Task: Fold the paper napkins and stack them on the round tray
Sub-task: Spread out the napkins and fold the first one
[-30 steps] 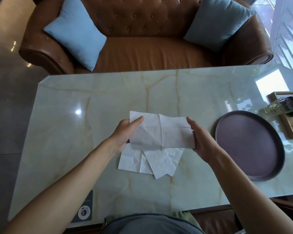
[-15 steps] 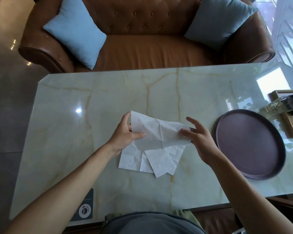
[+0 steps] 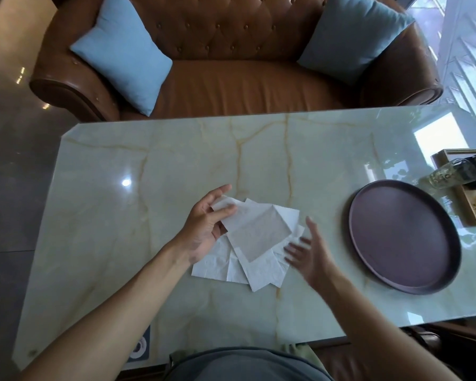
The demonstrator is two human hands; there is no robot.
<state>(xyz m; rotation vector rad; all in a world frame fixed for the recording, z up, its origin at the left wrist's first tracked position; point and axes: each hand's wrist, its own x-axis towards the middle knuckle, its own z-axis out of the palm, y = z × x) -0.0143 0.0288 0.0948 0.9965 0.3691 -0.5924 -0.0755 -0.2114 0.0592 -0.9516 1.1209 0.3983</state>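
A second ago I held the napkin (image 3: 254, 232) stretched flat between both hands; now only my left hand (image 3: 204, 229) has it, pinching its far left corner between thumb and fingers, and the sheet is doubled over and hangs tilted above the loose napkins (image 3: 226, 266) that lie on the table (image 3: 176, 160). My right hand (image 3: 308, 253) has let go: its fingers are spread and straight, just beside the near right edge of the sheet, holding nothing. I think this means the first fold is made but not yet pressed, and my right hand must take the free end again to finish it. The round tray (image 3: 407, 237) sits on the right, well apart from the napkins, and nothing is on it yet, so the stacking has not started. About writing: the round sticker (image 3: 140, 346) at the near edge of the table and the bottle (image 3: 448, 174) behind the tray carry marks, but I cannot read them.
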